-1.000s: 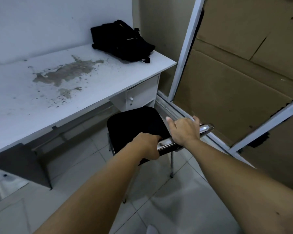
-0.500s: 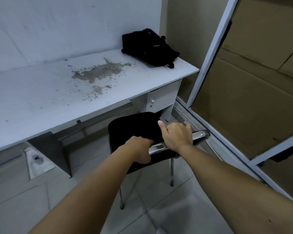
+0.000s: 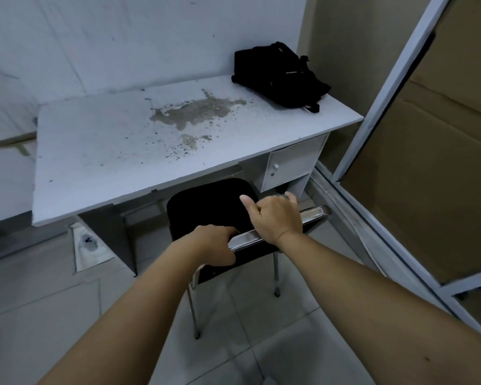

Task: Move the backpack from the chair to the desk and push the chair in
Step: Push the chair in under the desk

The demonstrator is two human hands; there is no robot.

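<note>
The backpack (image 3: 281,76) is already lying on the table (image 3: 100,151), in the upper right of the frame, at the far corner against the wall. That half of the task is done. The chair (image 3: 208,207) is what is left: its seat is standing partly under the table's front edge at frame centre, so I judge the push is under way but not finished.

I am gripping the chair's back rail with both hands. My left hand (image 3: 214,248) is wrapping it, fingers closed around the rail. My right hand (image 3: 275,218) is resting over it, fingers curled on the rail, thumb lifted clear.

The backpack is soft black fabric, slumped. The table is flat, pale, with a brown stain (image 3: 195,113). The chair seat is black and padded; rail and legs are shiny metal tube. The floor (image 3: 261,323) is smooth tile.
</note>
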